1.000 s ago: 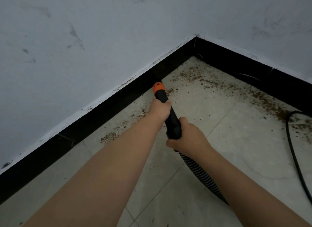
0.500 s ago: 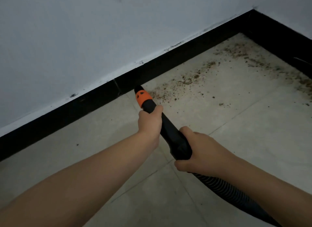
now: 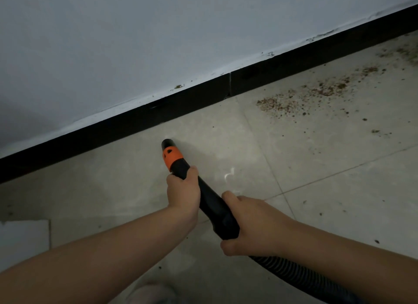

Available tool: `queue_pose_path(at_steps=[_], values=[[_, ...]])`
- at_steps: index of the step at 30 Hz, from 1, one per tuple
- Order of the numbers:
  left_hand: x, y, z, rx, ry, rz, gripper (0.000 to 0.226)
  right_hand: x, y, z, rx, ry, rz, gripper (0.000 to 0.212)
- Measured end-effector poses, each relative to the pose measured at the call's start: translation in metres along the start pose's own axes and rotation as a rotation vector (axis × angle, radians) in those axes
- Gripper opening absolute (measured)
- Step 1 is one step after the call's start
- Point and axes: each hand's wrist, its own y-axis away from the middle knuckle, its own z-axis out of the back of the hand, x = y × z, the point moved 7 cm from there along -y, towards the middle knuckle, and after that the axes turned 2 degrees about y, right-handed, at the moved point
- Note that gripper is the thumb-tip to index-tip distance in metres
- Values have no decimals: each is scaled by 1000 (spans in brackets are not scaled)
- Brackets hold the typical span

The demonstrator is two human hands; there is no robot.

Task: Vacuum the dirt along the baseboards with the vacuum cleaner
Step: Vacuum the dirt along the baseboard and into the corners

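Note:
I hold a black vacuum nozzle point(image 3: 210, 199) with an orange collar point(image 3: 172, 155) in both hands. My left hand point(image 3: 183, 190) grips it just behind the collar. My right hand point(image 3: 246, 226) grips the thicker rear part, where the ribbed hose point(image 3: 294, 274) leaves toward the lower right. The open tip point(image 3: 167, 143) points at the black baseboard point(image 3: 135, 122) and sits a short way off it, above bare tile. Brown dirt point(image 3: 300, 97) lies scattered along the baseboard to the right, well away from the tip.
A pale wall point(image 3: 158, 43) rises above the baseboard. The floor is light tile point(image 3: 328, 190) with grout lines. A white sheet-like edge point(image 3: 22, 238) shows at the lower left. A blurred foot or shoe point(image 3: 151, 292) is at the bottom.
The view and nozzle have swung left along the baseboard, away from the corner. The dirt patch now lies to the right of the tip. Both hands keep the same grip.

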Motion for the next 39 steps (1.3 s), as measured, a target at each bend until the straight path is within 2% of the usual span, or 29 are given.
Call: queue_pose_path(at_steps=[6,13,19,24,39], values=[[2,2,-6,28,3,-6,37,-1,7,-1,-7,33,-21,44],[-15,20,-68,216,-61,-27,48,-35,36,28,-108,-10,-169,43],[-30,20,-105,279,-93,-36,53,-58,39,51,-209,-65,-240,43],[-47,6,-116,266,-123,-106,51,-64,22,58,-255,-95,-234,43],[-69,19,-203,447,-172,-161,47,-116,45,98,-419,-172,-359,40]])
